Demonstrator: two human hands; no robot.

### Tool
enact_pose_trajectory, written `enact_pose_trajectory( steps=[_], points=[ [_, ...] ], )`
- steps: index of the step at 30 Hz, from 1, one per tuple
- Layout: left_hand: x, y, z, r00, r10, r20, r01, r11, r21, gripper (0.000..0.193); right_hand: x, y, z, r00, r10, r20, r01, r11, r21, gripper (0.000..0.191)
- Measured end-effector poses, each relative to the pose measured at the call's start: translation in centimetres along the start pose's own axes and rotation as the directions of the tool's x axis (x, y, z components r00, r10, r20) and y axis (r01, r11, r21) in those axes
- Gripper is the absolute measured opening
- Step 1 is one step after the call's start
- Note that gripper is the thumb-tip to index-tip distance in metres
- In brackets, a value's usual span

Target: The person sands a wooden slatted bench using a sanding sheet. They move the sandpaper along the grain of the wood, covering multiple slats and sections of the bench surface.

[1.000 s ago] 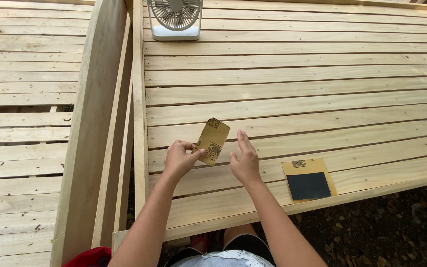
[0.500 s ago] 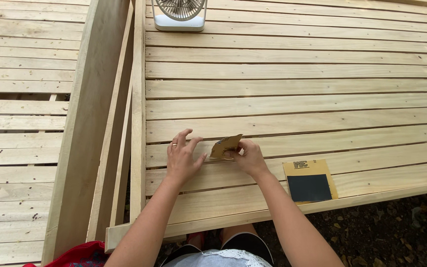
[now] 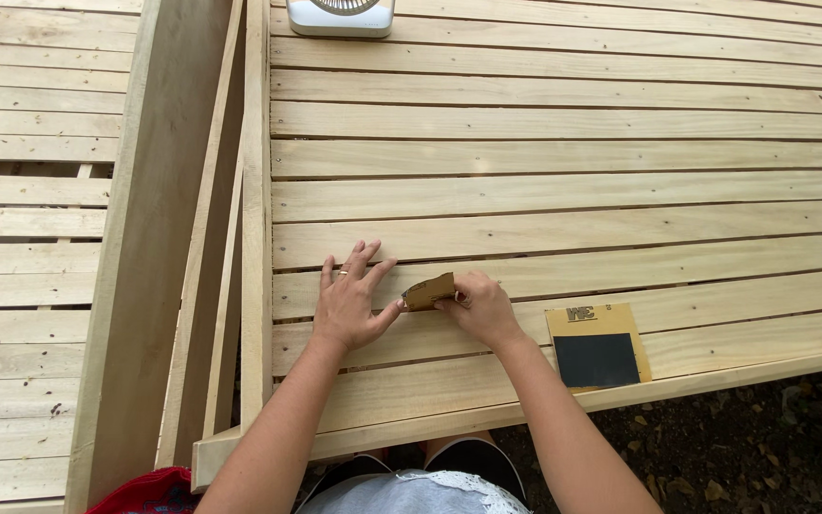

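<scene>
Two hands working the slats (image 3: 563, 190): right hand (image 3: 479, 306) pinching folded sandpaper (image 3: 428, 290) against wood, left hand (image 3: 349, 303) lying flat, fingers spread, bracing. Best sanding along the grain, pressure even.

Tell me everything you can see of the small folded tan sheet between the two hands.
The folded sheet is a small tan-brown piece that looks like sandpaper, paper backing outward, with faint dark print too small to make out. It is bent over on itself and sits tilted on the pale wooden slats near the front edge. The right hand pinches its right end; the left hand, flat with fingers spread, meets its left end with the thumb. Its underside is hidden.
</scene>
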State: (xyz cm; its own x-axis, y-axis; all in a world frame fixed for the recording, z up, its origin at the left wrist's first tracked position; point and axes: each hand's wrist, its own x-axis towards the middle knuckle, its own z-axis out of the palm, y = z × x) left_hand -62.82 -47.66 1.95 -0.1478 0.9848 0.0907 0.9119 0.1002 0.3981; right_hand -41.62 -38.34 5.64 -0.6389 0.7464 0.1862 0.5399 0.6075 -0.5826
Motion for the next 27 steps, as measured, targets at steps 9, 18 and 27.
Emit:
enact_pose_trajectory(
  steps=[9, 18, 27],
  points=[
    [-0.3, 0.2, -0.4, 0.999, 0.031, -0.017, -0.032, 1.0, 0.0, 0.08, -0.1, -0.4, 1.1, 0.998, 0.058, 0.012, -0.06, 0.974, 0.221, 0.028],
    [-0.2, -0.1, 0.1, 0.999, -0.005, -0.041, 0.002, 0.997, -0.079, 0.071, 0.5, -0.8, 1.5, 0.998, 0.061, 0.029, -0.062, 0.998, 0.03, 0.024],
    [-0.4, -0.2, 0.5, 0.985, -0.062, -0.16, 0.024, 0.973, -0.231, 0.055, 0.1, -0.1, 2.1, 0.998, 0.018, -0.054, -0.024, 0.993, -0.114, 0.022]
  ],
)
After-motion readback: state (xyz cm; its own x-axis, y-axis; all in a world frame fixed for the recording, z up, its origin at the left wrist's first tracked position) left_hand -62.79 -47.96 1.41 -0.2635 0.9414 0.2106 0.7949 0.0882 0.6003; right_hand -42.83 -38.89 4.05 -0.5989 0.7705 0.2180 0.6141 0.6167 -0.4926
